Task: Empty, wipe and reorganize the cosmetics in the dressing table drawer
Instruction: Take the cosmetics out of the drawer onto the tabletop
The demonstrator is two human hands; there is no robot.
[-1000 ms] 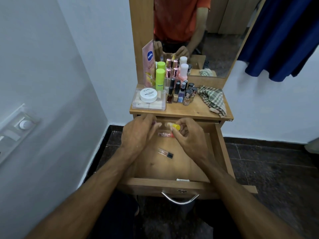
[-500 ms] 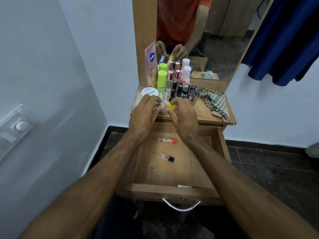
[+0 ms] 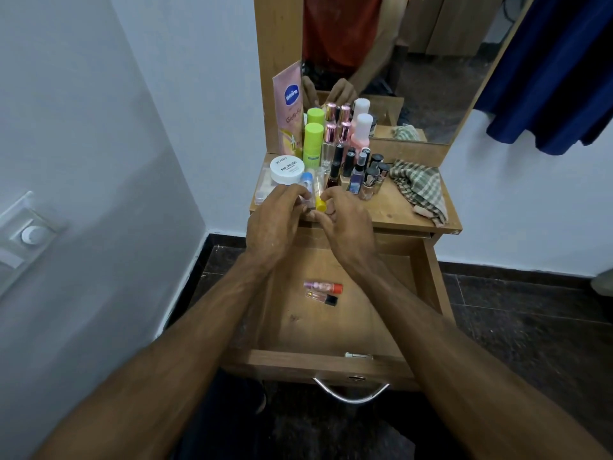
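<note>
- Two small vials lie on the floor of the open drawer (image 3: 331,358), side by side and close enough that I cannot tell whether they touch. Each has its long axis running left to right, cap end pointing right.
- The farther one is the pink vial (image 3: 321,286) with an orange-red cap; the nearer is the clear vial (image 3: 320,297) with a black cap.
- The left hand (image 3: 273,224) is at the front edge of the worktop (image 3: 398,207), fingers curled round a small clear bottle with a blue cap (image 3: 307,178). That bottle stands roughly upright, cap upward, just in front of the white nail polish remover jar (image 3: 287,169).
- The right hand (image 3: 348,227) is beside it, fingers bent, thumb and forefinger pinching at a yellow-capped vial (image 3: 319,197). This vial's long axis runs away from the person, the yellow cap at the near, lower end and the clear body pointing toward the mirror (image 3: 414,61).
- The two hands nearly meet over the worktop edge, above the back of the drawer.
- Behind them the worktop carries a pink lotion tube (image 3: 288,111) leaning on the mirror frame, a lime-capped bottle (image 3: 313,141), a pink bottle with a white cap (image 3: 361,131) and a cluster of nail polish bottles (image 3: 368,177), all upright.
- A checked cloth (image 3: 419,189) lies crumpled at the right end of the worktop.
</note>
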